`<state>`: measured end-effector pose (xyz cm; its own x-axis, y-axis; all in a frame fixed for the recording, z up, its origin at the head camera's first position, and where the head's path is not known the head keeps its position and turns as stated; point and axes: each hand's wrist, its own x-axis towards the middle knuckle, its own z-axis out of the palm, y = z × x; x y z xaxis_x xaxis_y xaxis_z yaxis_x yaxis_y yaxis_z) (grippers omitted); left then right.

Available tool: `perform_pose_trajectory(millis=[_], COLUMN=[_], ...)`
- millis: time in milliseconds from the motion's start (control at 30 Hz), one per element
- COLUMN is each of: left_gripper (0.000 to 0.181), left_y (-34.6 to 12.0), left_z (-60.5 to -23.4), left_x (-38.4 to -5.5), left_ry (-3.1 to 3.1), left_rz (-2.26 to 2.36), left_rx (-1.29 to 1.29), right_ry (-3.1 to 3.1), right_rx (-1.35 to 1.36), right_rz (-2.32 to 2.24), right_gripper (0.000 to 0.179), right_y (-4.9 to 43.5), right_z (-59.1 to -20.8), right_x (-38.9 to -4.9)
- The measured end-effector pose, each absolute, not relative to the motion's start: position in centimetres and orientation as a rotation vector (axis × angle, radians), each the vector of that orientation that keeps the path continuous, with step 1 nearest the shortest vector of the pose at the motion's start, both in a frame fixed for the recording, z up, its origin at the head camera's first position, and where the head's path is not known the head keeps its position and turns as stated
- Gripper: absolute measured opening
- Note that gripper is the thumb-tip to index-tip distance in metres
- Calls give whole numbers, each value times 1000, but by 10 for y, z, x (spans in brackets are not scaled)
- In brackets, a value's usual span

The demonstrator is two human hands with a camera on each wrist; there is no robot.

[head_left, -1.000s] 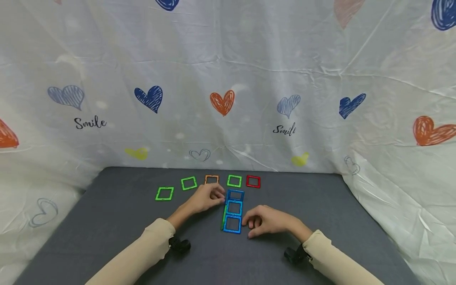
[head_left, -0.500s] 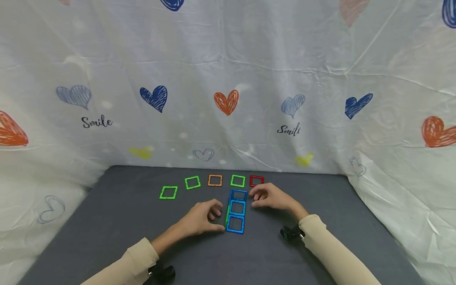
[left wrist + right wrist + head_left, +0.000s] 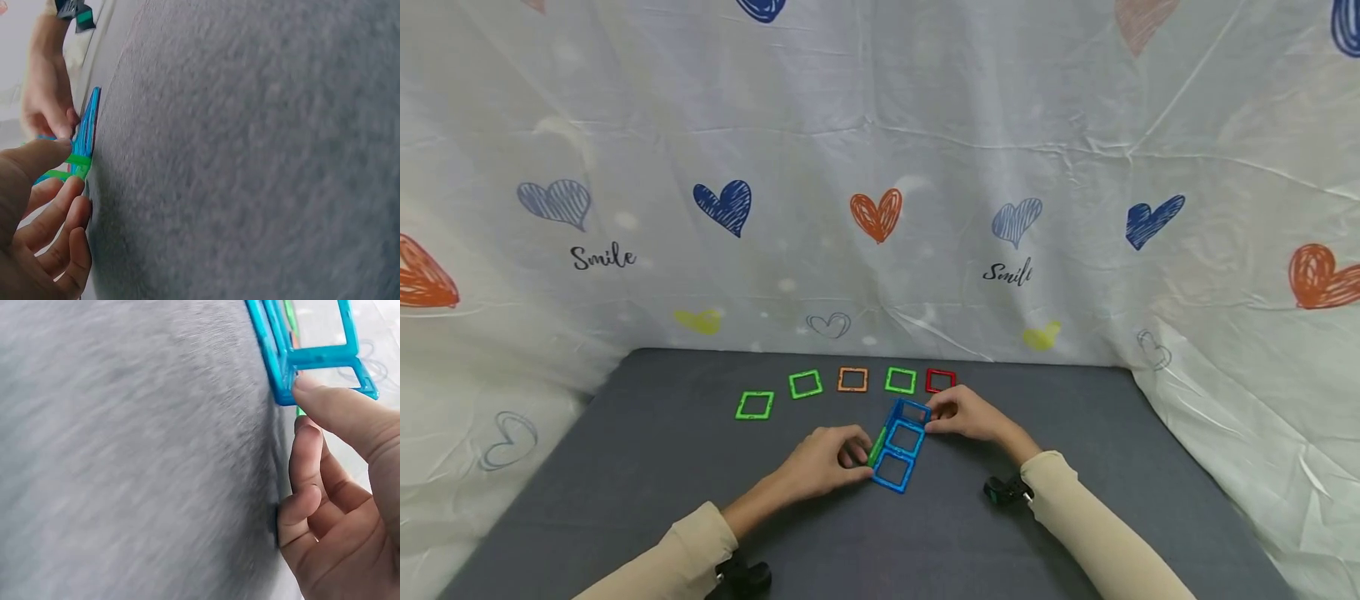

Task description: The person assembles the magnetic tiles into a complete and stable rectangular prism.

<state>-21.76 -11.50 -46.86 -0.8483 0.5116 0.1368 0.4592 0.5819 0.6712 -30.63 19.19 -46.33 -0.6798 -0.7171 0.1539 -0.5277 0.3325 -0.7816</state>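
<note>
Blue hollow frames (image 3: pixel 900 453), green-sided

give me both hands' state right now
Left hand: holding the green frame between thumb and fingers.
Right hand: holding the joined blue frames at their far end.

two hands (image 3: pixel 829 457) (image 3: pixel 972 414), five loose frames (image 3: pixel 853 369), one blue-green block (image 3: pixel 900 454)

Heart-printed curtain (image 3: pixel 940 125) behind grey table (image 3: pixel 865 542)
</note>
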Motion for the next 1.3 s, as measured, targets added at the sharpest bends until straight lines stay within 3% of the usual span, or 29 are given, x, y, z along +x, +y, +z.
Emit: perform_pose_trajectory(millis=[767, 1300], left_gripper=[19, 21], left_y=[-112, -103], left_z=[-468, -469], left_x=[-260, -277], left_ry=[2829, 2791], left_rz=[1195, 1218], left_rx=[827, 768], right_ry=[2348, 2407], right_rx=[-1142, -1116], right_rz=[-1203, -1165], right_gripper=[7, 9], right_y=[209, 207], right_z=[-462, -461], right_x=[-261, -252])
